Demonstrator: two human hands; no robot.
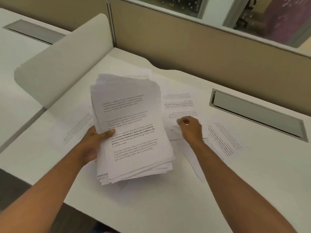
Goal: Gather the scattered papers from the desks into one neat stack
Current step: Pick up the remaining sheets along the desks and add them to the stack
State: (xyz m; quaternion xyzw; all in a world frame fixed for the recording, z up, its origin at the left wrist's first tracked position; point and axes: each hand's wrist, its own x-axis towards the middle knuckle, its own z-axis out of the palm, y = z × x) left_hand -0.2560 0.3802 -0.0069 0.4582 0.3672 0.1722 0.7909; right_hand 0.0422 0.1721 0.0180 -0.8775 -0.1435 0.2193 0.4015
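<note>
A thick, uneven stack of papers [131,128] is gripped at centre frame by the left hand [96,142], thumb pressed on the top printed page, the sheets fanned at their lower edges. To the right of centre, the right hand [190,126] is laid on a loose sheet [180,105] lying flat on the white surface [168,207], fingers curled down; whether the sheet is pinched cannot be told. More printed sheets [223,140] are spread at right, partly hidden under the right forearm, and another sheet [79,126] is seen at left behind the stack. A grey cable hatch [257,115] is set into the surface at right. A curved divider panel [67,64] is raised at upper left, a tan partition [185,39] along the top.
</note>
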